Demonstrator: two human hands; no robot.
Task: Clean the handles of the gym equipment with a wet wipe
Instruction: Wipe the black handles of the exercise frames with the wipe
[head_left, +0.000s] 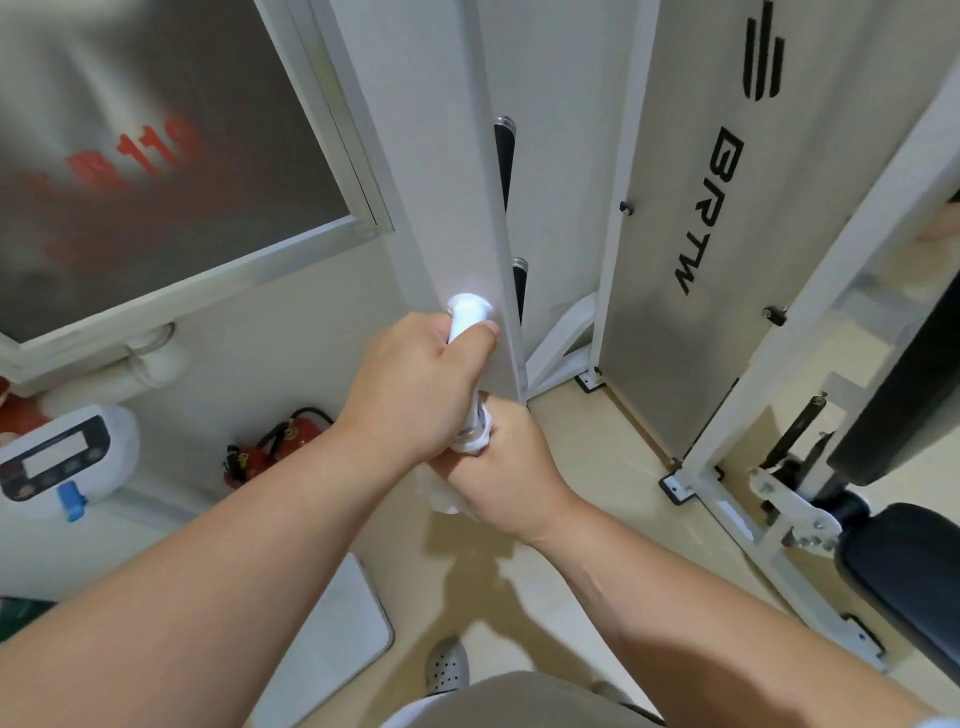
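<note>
You can count two hands, your left hand (415, 384) and your right hand (511, 467), one white handle (469, 312), one wet wipe (467, 444), two black grips, an upper grip (504, 150) and a lower grip (519, 283), two red fire extinguishers (298, 431), one white display unit (62, 457), and one grey shoe (447, 667).

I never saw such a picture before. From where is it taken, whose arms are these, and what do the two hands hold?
It is one picture from a camera worn on a person's head, looking down at that person's own arms. No robot is involved. The left hand grips a white handle of the gym machine. The right hand, just below, holds a white wet wipe wrapped around the same handle. Red fire extinguishers are on the floor at the left.
</note>
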